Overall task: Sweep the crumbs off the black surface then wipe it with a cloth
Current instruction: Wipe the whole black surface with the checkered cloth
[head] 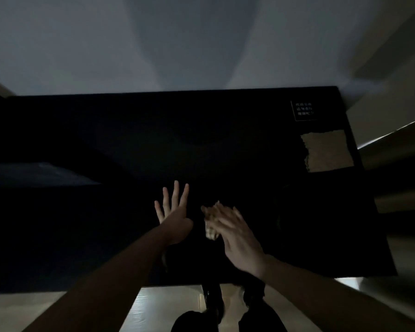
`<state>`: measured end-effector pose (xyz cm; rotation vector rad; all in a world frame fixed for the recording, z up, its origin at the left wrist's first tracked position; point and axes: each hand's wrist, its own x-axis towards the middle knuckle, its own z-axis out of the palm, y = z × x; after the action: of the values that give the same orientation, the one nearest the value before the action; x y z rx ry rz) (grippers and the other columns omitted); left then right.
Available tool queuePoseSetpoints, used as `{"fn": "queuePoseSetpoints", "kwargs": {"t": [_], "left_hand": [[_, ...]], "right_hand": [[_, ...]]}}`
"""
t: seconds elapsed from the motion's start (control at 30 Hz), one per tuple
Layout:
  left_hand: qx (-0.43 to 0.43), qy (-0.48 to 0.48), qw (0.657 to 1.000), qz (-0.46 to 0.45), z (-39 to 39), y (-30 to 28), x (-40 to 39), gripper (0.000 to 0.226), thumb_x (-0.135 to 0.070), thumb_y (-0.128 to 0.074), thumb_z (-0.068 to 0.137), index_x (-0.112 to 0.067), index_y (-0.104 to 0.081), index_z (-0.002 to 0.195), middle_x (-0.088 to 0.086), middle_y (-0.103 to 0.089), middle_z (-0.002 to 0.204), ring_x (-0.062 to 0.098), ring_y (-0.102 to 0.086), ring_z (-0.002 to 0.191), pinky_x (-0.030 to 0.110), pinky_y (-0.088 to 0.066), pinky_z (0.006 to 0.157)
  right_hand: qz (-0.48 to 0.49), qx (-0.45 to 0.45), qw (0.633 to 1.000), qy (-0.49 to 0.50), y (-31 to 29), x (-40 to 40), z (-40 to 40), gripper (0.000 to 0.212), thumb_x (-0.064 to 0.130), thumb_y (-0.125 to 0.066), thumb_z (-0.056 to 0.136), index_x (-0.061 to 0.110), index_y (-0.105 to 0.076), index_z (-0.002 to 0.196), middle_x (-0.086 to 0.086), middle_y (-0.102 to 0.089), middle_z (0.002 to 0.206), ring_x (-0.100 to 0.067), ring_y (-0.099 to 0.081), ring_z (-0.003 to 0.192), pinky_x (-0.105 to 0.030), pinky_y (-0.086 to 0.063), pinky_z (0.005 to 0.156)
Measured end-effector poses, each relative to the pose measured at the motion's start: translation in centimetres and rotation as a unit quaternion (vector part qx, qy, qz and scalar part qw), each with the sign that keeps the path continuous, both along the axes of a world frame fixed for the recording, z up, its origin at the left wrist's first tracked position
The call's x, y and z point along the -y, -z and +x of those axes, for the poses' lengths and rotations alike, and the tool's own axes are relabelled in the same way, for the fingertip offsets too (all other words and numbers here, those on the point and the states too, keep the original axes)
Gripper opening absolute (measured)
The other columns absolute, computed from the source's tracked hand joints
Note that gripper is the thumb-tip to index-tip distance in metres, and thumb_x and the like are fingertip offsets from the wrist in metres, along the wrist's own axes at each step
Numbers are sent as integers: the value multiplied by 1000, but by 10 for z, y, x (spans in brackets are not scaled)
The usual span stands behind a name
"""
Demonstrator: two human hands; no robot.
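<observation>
The black surface [225,144] fills the middle of the view and is very dark. My left hand [173,209] lies flat on it near the front, fingers straight and spread. Just to its right, my right hand [235,236] is blurred, with straight fingers lying over a small pale crumbly clump [210,230] on the surface. A tan cloth [328,152] lies flat at the back right of the surface, away from both hands. Single crumbs cannot be made out in the dim light.
A small label with white print [304,110] sits in the back right corner. A dark bluish flat thing [34,174] lies at the left. The surface's front edge [177,285] runs above a pale floor, where my legs [213,312] stand. A grey wall is behind.
</observation>
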<state>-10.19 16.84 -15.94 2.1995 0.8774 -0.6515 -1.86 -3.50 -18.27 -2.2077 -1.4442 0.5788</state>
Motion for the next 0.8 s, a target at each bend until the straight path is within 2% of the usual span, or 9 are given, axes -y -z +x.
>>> {"fn": "queuePoseSetpoints", "kwargs": {"t": [0.13, 0.23, 0.33, 0.4, 0.5, 0.57, 0.63, 0.73, 0.8], "left_hand": [[-24, 30, 999, -22, -1, -12, -3, 121, -15, -60, 71, -43, 24, 154, -12, 45, 157, 24, 46, 141, 56, 25, 116], [-34, 51, 998, -30, 0, -16, -3, 125, -29, -68, 75, -42, 30, 151, -11, 51, 152, 26, 50, 138, 57, 26, 115], [-47, 60, 996, -44, 0, -17, -4, 126, -46, -71, 79, -41, 33, 150, -11, 54, 149, 26, 52, 136, 58, 26, 115], [-57, 67, 996, -31, 1, -15, -1, 126, -55, -69, 80, -39, 35, 149, -8, 56, 148, 28, 51, 136, 58, 25, 116], [-67, 70, 995, -12, 3, -10, 2, 127, -60, -67, 80, -36, 37, 149, -5, 56, 148, 30, 51, 136, 59, 25, 116], [-72, 67, 995, -10, 4, -8, 3, 128, -61, -67, 79, -37, 38, 148, -5, 57, 146, 30, 52, 135, 59, 25, 115], [-73, 66, 995, -1, 4, -7, 4, 128, -62, -67, 79, -37, 39, 147, -5, 57, 146, 31, 51, 136, 59, 25, 115], [-69, 64, 996, -1, 4, -3, 5, 128, -62, -67, 79, -40, 41, 144, -7, 58, 146, 30, 52, 136, 59, 25, 115], [-68, 62, 996, 8, 4, -2, 5, 128, -60, -68, 78, -43, 43, 141, -9, 60, 143, 28, 53, 135, 58, 26, 114]], "right_hand": [[-13, -82, 995, -51, 1, 69, -49, 67, 2, -32, 105, 44, -27, 158, 18, -16, 169, -8, -2, 159, -37, 3, 128], [-16, -162, 985, -63, -1, 110, -65, 54, 12, -37, 101, 36, -53, 146, 10, -37, 162, -6, -14, 157, -37, -9, 127], [-30, -176, 984, -3, -11, 136, -49, 41, 16, -43, 104, 30, -66, 136, 15, -42, 158, -2, -28, 152, -25, -25, 124], [12, -190, 976, 107, -24, 133, -11, 38, 19, -37, 112, 17, -70, 131, 4, -53, 150, -17, -42, 145, -29, -36, 118], [8, -68, 938, 341, -34, 135, 75, 33, -3, -47, 103, 7, -73, 121, -7, -67, 119, -13, -63, 118, -25, -45, 106], [-19, 3, 912, 410, -30, 143, 134, 44, -3, -46, 95, 8, -64, 134, -7, -60, 135, -14, -56, 131, -26, -38, 115], [-83, 31, 888, 451, -16, 154, 164, 53, 9, -46, 92, 14, -54, 144, -9, -47, 152, -32, -44, 142, -44, -36, 118], [-129, 77, 857, 492, 2, 134, 145, 55, 11, -49, 94, 17, -47, 149, -14, -38, 159, -36, -28, 150, -55, -28, 119], [-101, 84, 870, 475, 2, 106, 110, 57, 17, -43, 93, 15, -48, 149, -15, -39, 159, -37, -30, 150, -55, -27, 119]]}}
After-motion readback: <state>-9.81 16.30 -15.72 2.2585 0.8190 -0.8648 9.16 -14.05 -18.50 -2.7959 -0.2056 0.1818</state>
